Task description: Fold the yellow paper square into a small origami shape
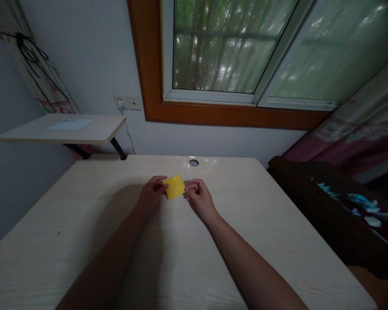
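Between my two hands is a small square of yellow paper (174,187), held slightly tilted over the far middle of the pale wooden desk (194,249). My left hand (150,193) pinches its left edge, thumb in front and fingers behind. At the right edge, my right hand (198,196) has its fingertips closed on the paper's lower right corner. Both forearms reach in from the bottom of the view, and the left one casts a broad shadow on the desk.
A raised shelf (106,134) on black legs stands at the desk's back left, bearing a white sheet (70,124). Behind the desk's back edge is a wall with sockets (127,103) and a window. A round cable hole (194,163) lies beyond my hands. Dark furniture (310,193) flanks the right side.
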The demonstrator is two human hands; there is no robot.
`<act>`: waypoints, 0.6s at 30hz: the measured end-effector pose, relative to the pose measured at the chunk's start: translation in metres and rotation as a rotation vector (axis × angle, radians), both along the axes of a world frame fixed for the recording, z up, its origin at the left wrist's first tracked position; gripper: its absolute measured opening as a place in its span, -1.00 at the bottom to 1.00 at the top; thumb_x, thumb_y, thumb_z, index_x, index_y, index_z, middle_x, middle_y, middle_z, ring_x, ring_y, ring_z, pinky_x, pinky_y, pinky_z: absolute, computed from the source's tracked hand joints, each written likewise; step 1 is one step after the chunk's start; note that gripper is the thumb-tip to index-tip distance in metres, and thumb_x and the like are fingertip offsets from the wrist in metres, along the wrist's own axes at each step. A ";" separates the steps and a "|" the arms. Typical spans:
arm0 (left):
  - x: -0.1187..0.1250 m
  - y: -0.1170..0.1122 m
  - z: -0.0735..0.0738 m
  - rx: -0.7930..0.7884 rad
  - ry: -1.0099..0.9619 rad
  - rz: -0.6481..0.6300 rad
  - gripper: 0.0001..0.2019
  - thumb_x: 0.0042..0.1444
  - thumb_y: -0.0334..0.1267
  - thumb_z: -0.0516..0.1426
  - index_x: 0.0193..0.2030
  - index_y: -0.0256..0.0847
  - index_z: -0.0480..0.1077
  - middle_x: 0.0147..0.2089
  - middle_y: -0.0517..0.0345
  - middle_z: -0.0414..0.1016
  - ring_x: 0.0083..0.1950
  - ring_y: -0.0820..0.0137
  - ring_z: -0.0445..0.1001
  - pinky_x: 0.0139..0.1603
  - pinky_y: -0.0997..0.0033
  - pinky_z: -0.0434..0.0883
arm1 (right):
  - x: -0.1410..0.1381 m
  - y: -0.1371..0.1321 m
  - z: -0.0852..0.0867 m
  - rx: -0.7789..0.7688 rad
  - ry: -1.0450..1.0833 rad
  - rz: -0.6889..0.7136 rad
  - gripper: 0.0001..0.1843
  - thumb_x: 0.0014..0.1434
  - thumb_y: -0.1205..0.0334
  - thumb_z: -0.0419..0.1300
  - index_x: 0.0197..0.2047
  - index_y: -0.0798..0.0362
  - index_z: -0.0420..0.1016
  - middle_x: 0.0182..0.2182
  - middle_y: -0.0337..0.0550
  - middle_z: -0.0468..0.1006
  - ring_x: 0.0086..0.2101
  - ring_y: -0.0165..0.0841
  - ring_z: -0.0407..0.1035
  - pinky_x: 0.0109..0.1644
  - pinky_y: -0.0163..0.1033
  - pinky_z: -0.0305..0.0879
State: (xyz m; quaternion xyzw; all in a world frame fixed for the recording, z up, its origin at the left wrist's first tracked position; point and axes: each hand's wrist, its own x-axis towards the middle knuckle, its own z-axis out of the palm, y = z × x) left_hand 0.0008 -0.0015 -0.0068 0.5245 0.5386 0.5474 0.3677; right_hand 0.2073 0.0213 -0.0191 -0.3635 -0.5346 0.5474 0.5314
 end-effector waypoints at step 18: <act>0.005 -0.010 0.012 -0.155 -0.125 -0.277 -0.70 0.06 -0.04 0.23 -0.30 -0.28 0.44 -0.46 0.08 0.57 -0.45 0.39 0.55 -0.41 0.46 0.47 | 0.001 -0.003 0.010 0.040 0.029 -0.078 -0.67 0.09 0.19 0.27 -0.08 -0.01 0.33 -0.40 -0.27 0.50 -0.42 -0.42 0.34 -0.28 -0.28 0.29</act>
